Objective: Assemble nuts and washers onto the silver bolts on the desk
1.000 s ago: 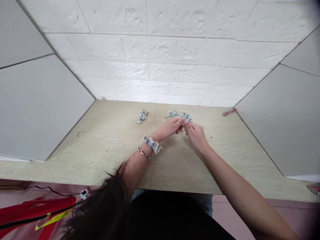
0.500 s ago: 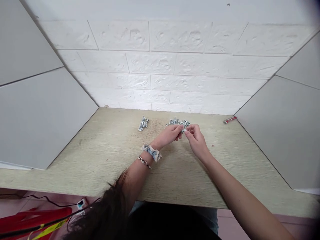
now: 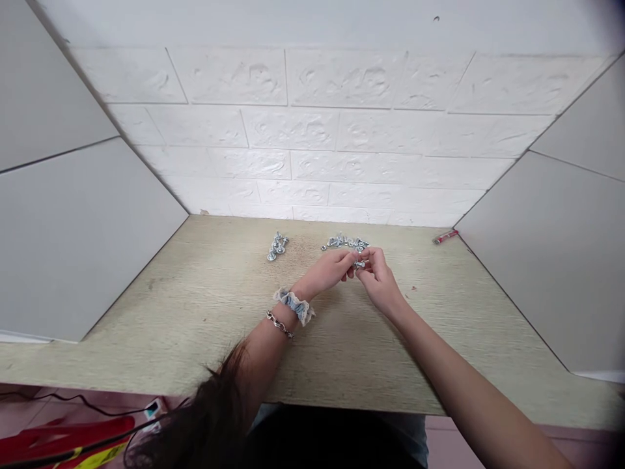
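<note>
A small silver bolt [image 3: 360, 264] is held between my two hands, its head toward the right. My left hand [image 3: 328, 270], with a scrunchie and a chain bracelet at the wrist, pinches the bolt's left end; its fingertips partly hide whatever sits there. My right hand [image 3: 381, 281] is closed with thumb and fingers around the head end. Just beyond the hands lies a loose pile of silver bolts and nuts [image 3: 342, 241]. Off to the left stands a small cluster of bolts with washers [image 3: 276, 247].
The pale wooden table [image 3: 205, 286] ends at a white brick-patterned wall [image 3: 312, 159]. Grey panels [image 3: 551, 260] close in both sides. A red and silver object [image 3: 445, 237] lies by the right panel. Long dark hair [image 3: 215, 397] hangs over my left forearm.
The bolt between my fingers now shows more plainly, lying roughly sideways. My right fingers have shifted their hold slightly. The whole view has tilted a little.
</note>
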`<state>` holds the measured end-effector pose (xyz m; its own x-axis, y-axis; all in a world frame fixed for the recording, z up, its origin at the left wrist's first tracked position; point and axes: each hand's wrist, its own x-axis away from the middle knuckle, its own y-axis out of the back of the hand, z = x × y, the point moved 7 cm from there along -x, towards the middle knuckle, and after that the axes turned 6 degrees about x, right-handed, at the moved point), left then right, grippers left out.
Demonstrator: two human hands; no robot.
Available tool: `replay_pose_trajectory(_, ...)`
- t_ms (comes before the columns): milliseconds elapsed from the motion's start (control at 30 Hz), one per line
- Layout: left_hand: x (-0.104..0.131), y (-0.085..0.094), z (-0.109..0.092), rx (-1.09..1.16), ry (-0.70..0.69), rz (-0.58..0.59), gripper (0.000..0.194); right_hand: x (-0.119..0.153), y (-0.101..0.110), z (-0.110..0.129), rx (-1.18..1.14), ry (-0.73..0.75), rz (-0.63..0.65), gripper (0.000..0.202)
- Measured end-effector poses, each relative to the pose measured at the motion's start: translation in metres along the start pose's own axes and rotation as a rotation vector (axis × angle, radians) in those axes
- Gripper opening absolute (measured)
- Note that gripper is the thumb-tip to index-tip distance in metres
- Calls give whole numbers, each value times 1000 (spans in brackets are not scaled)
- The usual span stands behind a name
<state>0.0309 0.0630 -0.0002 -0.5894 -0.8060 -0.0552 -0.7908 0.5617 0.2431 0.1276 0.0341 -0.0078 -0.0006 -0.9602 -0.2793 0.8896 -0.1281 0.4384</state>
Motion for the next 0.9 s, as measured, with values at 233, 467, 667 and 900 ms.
replay_pose_trajectory(233, -1, -1, 2, -33, -8, 1, 43, 0, 1, 1, 58, -40, 25, 44)
replay_pose_trajectory(467, 1, 3, 0, -73, 32, -27, 43, -1, 3, -1, 29, 12, -47, 26)
replay_pose_trajectory(667, 2, 1, -2, -99, 29, -8, 45, 0, 4, 0, 27, -73, -1, 36)
replay_pose_trajectory(900, 1, 1, 1, -65, 40, -9, 44, -1, -3, -5, -40, -38, 43, 14)
